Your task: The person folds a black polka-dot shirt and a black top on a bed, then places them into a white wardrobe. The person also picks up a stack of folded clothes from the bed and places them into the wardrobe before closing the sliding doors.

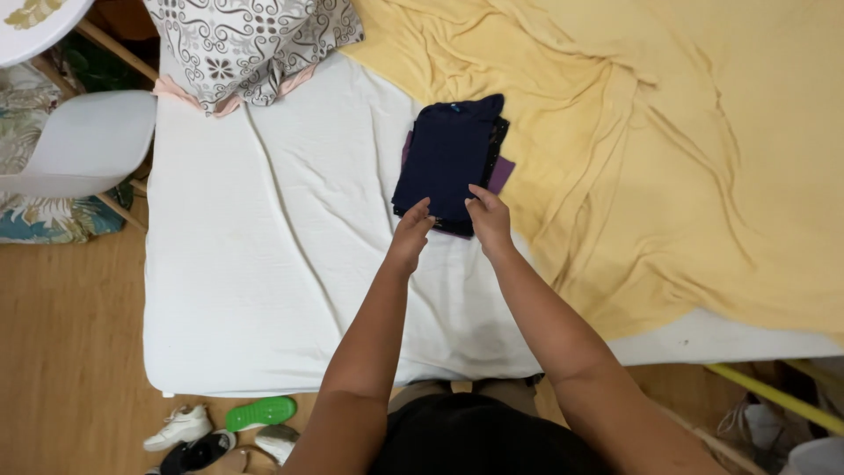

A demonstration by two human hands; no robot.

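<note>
A small stack of folded clothes lies on the bed, topped by a dark navy garment point(450, 149), with a purple piece point(502, 173) showing under its right edge. My left hand point(411, 230) grips the stack's near left corner. My right hand point(489, 215) rests on the near right corner, fingers pressed on the navy fabric. Both arms reach forward from the bottom of the view.
The bed has a white sheet point(264, 264) and a rumpled yellow blanket point(668, 149) over its right side. A patterned pillow point(251, 44) lies at the head. A white chair point(83, 145) stands to the left. Shoes point(180, 428) and a green sandal point(260, 412) lie on the wooden floor.
</note>
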